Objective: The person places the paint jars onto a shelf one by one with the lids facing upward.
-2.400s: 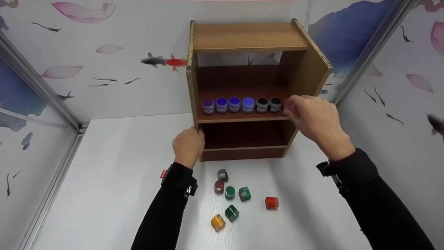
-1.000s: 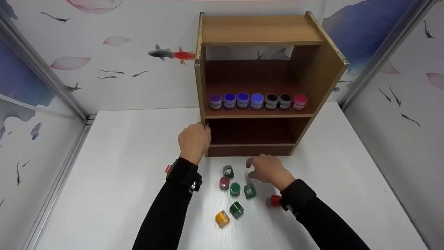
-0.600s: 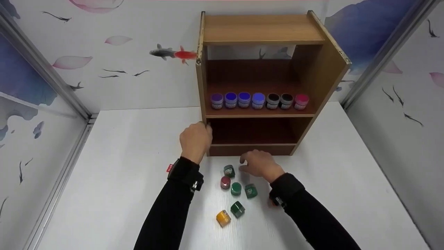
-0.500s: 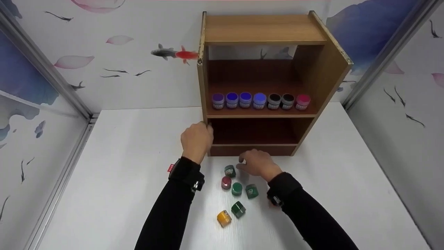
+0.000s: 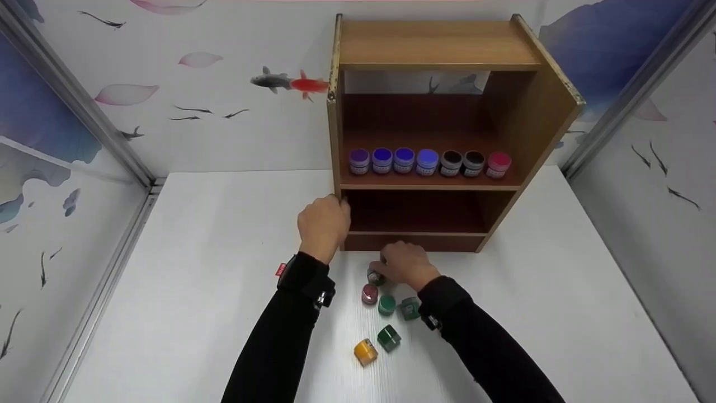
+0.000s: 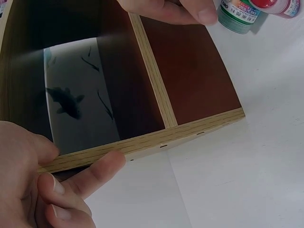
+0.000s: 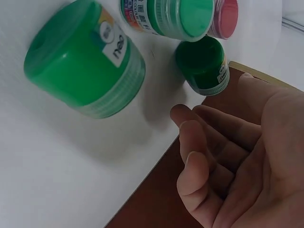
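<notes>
My left hand (image 5: 323,226) pinches the front edge of the left side panel of a small wooden shelf (image 5: 430,187), its thumb inside and fingers outside in the left wrist view. My right hand (image 5: 404,263) reaches down in front of the shelf's base. In the right wrist view, its loosely bent fingers (image 7: 194,173) and its thumb stand around a small dark green paint jar (image 7: 202,69) without gripping it. That jar is partly hidden by the hand in the head view. Close by lie a dark red jar (image 5: 370,294) and a green jar (image 5: 386,305).
On the shelf's middle board stands a row of purple, blue, black and pink jars (image 5: 498,165). Nearer on the white table (image 5: 224,268) are another green jar (image 5: 410,308), a dark green jar (image 5: 389,338) and a yellow jar (image 5: 365,352).
My right hand has left the pink jar on the shelf and come down to the table, then shifted left to the dark green jar. My left hand has stayed on the panel.
</notes>
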Demonstrator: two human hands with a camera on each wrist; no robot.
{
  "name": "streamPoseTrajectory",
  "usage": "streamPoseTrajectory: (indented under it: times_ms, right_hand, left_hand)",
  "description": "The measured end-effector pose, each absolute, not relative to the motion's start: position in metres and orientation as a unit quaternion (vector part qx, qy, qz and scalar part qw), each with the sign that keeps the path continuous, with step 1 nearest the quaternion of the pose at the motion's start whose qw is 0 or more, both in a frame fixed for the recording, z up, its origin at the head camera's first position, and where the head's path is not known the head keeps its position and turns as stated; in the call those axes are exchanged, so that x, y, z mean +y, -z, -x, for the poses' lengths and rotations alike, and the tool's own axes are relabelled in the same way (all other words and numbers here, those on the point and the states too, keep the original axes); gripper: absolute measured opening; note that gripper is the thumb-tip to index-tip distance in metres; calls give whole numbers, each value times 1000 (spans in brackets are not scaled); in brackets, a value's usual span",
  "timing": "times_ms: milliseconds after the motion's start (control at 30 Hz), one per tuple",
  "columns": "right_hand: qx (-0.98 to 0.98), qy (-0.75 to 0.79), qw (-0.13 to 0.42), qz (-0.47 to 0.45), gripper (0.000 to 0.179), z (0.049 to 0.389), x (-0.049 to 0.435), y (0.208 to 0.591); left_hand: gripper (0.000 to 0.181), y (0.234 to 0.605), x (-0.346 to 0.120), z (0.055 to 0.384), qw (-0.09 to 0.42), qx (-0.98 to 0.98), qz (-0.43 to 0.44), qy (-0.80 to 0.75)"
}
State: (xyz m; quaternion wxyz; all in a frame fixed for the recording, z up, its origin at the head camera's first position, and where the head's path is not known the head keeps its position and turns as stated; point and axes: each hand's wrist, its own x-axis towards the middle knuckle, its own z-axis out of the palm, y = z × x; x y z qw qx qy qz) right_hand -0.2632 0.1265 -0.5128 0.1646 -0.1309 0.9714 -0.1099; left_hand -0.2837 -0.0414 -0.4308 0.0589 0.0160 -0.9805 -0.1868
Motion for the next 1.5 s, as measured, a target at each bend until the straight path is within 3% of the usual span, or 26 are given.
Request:
streamPoseTrajectory:
  times_ms: [367, 833, 1200, 1500]
  right_hand:
    - [971, 76, 188, 126, 49, 265, 118, 515]
    - [956, 177, 192, 136, 21, 264, 123, 517]
    - [937, 204, 234, 158, 18, 266, 131, 509]
    - [944, 173, 217, 181, 16, 264, 134, 512]
  left_hand:
    - [41, 430, -38, 280, 65, -982, -17, 177]
    - [41, 426, -33, 279, 75, -980, -6, 183]
    - [40, 429, -38, 282, 84, -981, -9, 175]
    - [39, 431, -40, 283, 72, -981, -16, 179]
